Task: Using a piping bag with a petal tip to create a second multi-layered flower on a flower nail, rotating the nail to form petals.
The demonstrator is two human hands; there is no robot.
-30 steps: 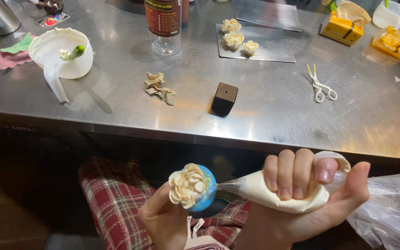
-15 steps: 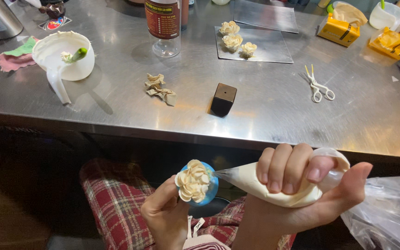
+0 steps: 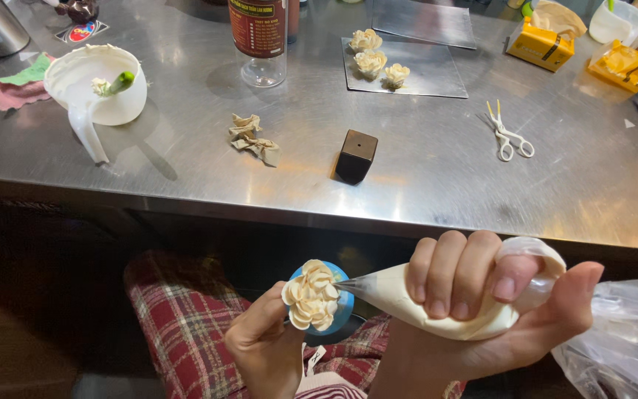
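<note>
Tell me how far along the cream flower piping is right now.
Done: three piped flowers sit on the steel sheet on the table. In hand: the right hand grips the piping bag, tip at a fourth cream flower on the blue round support in the left hand; it shows many petals. Left: that flower is not yet on the sheet, where bare space remains.

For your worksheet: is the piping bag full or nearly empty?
Partly full: the piping bag bulges with cream inside the right hand.

Bright overhead glare on the steel table (image 3: 437, 185), dark shadow beneath, sharp focus throughout.
</note>
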